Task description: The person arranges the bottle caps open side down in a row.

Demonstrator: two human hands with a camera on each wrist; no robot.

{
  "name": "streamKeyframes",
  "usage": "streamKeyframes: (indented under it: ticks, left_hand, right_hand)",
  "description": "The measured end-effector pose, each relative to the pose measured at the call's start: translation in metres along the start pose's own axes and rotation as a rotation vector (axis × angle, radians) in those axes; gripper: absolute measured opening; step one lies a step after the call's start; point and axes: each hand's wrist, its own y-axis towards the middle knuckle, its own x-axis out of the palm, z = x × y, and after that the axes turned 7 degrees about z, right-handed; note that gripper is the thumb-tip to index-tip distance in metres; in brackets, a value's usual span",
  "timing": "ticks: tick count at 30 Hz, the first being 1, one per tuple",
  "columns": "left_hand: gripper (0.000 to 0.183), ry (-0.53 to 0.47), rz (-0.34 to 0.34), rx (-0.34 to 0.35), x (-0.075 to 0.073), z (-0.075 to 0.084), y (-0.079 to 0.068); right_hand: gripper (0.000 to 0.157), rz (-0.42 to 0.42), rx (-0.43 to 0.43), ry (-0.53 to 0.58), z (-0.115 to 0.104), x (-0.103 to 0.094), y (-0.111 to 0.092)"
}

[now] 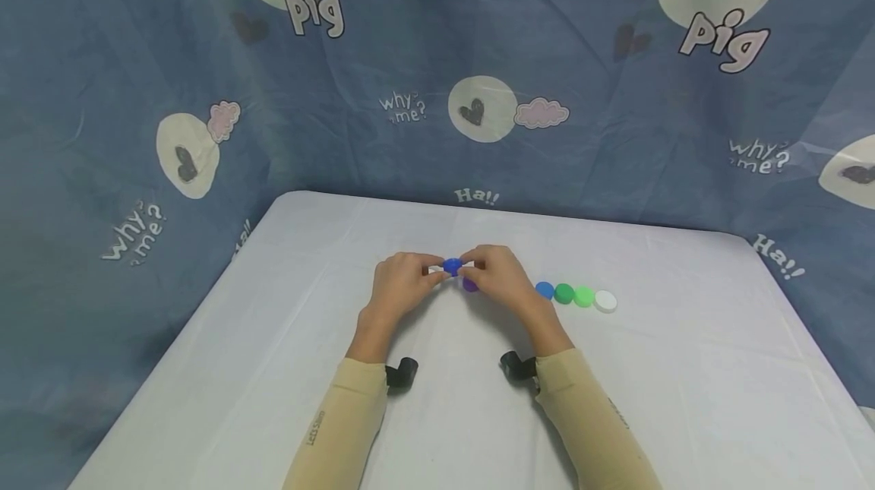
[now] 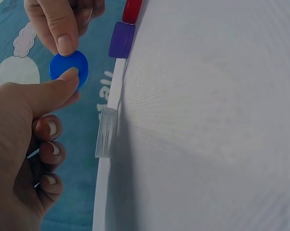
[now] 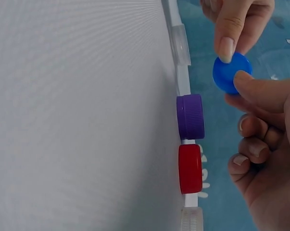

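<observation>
A round blue bottle cap point(image 1: 453, 267) is held up above the table between both hands. My left hand point(image 1: 403, 282) pinches its left edge between thumb and forefinger. The right hand point(image 1: 503, 277) pinches the opposite edge the same way. In the right wrist view, the remaining fingers of that hand are curled in below the blue cap point(image 3: 226, 79). A purple cap point(image 1: 469, 285) sits on the table just under the right fingers. Beside it stands a red cap point(image 3: 190, 168), which the right hand hides in the head view. A clear ridged cap point(image 2: 106, 133) stands near the left hand.
To the right, a row on the white-covered table point(image 1: 683, 384) has another blue cap point(image 1: 544, 290), a dark green cap point(image 1: 563, 293), a light green cap point(image 1: 584, 297) and a white cap point(image 1: 605, 301). A printed blue curtain point(image 1: 581, 163) hangs behind the table.
</observation>
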Motion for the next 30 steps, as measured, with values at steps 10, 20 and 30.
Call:
streamKeyframes:
  ticks: [10, 20, 30]
  left_hand:
    - [0.036, 0.054, 0.016, 0.054, -0.003, 0.003, 0.001]
    - [0.039, 0.017, 0.072, 0.076, -0.003, 0.004, -0.001]
    - [0.036, -0.021, 0.070, 0.047, -0.004, 0.004, -0.002]
  right_hand:
    - [0.021, -0.083, 0.181, 0.211, 0.001, -0.002, -0.002]
    - [0.027, -0.095, 0.178, 0.206, 0.001, -0.006, -0.001]
    - [0.024, -0.175, 0.133, 0.191, 0.003, -0.012, -0.002]
